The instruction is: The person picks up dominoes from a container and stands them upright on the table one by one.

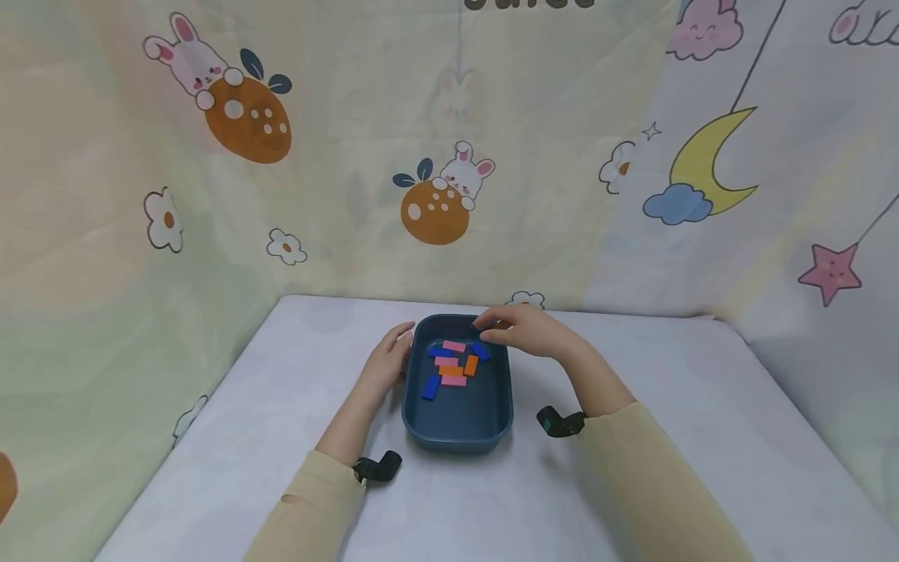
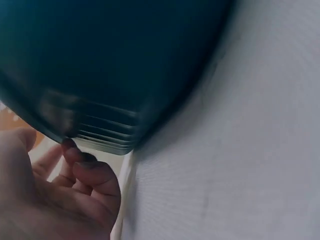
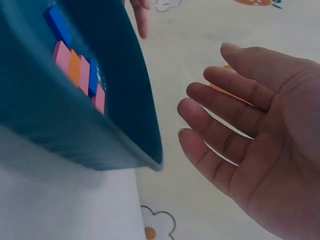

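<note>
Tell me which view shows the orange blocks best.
The head view: it looks down into the bin and shows both orange blocks clearly. The right wrist view shows only part of one, between pink blocks; the left wrist view shows none, with the bin's outside facing it.

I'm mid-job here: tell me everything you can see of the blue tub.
The tub is dark teal-blue, open-topped and rectangular with rounded corners, and looks like plastic. Parallel ridges mark part of its outer wall. It sits upright on the white table, long sides running away from the person. Pink, blue and orange blocks lie inside, mostly toward the far end. The left hand is at its left side, fingertips apparently touching; the right hand, by the far right corner, looks clear of it.
</note>
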Available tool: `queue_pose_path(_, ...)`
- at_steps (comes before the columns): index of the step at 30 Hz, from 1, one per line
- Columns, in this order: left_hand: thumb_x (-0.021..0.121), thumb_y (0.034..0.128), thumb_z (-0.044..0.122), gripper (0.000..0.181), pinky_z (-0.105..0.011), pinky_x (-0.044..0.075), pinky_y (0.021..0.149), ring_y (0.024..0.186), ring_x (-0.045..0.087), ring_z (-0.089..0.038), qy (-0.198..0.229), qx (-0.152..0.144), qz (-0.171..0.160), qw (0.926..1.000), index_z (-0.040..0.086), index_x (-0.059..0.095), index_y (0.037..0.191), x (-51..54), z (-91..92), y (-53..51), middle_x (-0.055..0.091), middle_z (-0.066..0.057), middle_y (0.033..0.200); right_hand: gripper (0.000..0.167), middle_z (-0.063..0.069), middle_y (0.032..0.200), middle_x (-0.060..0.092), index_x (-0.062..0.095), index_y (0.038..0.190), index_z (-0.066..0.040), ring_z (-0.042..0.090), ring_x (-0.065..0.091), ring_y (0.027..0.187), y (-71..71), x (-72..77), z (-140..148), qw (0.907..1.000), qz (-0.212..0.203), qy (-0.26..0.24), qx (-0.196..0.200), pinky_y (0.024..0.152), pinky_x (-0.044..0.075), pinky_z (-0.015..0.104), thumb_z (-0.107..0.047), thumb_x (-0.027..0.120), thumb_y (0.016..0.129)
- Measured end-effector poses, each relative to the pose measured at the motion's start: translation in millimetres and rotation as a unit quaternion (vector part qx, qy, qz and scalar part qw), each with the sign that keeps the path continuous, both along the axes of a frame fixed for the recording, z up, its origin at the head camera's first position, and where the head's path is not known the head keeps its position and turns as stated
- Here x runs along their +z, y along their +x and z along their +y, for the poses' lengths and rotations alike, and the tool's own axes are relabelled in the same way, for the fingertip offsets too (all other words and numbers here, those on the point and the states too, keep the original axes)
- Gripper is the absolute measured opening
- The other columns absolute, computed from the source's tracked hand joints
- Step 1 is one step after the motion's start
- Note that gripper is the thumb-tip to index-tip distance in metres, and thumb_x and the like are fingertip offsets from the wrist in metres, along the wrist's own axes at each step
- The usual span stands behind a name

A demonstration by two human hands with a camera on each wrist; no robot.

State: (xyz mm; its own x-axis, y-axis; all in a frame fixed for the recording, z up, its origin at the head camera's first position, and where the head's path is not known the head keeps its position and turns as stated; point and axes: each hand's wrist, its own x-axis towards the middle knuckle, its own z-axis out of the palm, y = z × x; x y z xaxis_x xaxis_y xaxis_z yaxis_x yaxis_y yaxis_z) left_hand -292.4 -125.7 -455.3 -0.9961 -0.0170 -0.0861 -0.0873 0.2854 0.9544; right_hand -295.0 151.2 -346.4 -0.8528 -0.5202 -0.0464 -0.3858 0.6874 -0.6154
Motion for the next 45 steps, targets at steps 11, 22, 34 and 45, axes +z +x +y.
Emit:
queue_pose_path(11, 0.055, 0.0986, 0.046, 0.042, -0.030, 0.051, 0.064, 0.075, 0.059, -0.021, 0.045, -0.026, 0.017, 0.9985, 0.042, 0.051, 0.140, -16.9, -6.3, -1.0, 0.061, -0.007, 0.102, 0.031, -0.007, 0.123, 0.065, 0.068, 0.125, -0.023, 0.018, 0.061, 0.109, -40.0, -23.6, -49, 0.9906, -0.093, 0.028, 0.096, 0.095, 0.053, 0.042, -0.028, 0.065, 0.095)
queue_pose_path(22, 0.053, 0.0991, 0.048, 0.044, -0.032, 0.053, 0.071, 0.079, 0.064, -0.020, 0.046, -0.044, 0.033, 0.9974, 0.041, 0.049, 0.142, -19.9, -7.7, -0.7, 0.065, -0.006, 0.102, 0.030, 0.001, 0.083, 0.061, 0.069, 0.119, -0.037, 0.020, 0.057, 0.068, -41.9, -55.8, -84, 0.9523, -0.200, 0.088, 0.213, 0.068, 0.048, 0.034, -0.019, 0.065, 0.095)
queue_pose_path(34, 0.052, 0.0988, 0.050, 0.042, -0.030, 0.048, 0.065, 0.077, 0.059, -0.020, 0.031, -0.044, 0.040, 0.9978, 0.045, 0.049, 0.140, -19.1, -7.4, -2.1, 0.063, -0.005, 0.100, 0.030, 0.001, 0.103, 0.057, 0.068, 0.116, -0.036, 0.019, 0.053, 0.079, -35.5, -67.0, -90, 0.9579, -0.174, 0.126, 0.190, 0.071, 0.046, 0.030, -0.015, 0.065, 0.094)
queue_pose_path(45, 0.053, 0.0990, 0.048, 0.040, -0.030, 0.051, 0.067, 0.081, 0.061, -0.019, 0.035, -0.039, 0.039, 0.9978, 0.046, 0.050, 0.139, -21.9, -9.3, -2.7, 0.065, -0.004, 0.102, 0.022, -0.007, 0.106, 0.058, 0.067, 0.106, -0.035, 0.017, 0.054, 0.091, -31.8, -69.9, -96, 0.9612, -0.122, 0.154, 0.194, 0.076, 0.049, 0.030, -0.016, 0.066, 0.094)
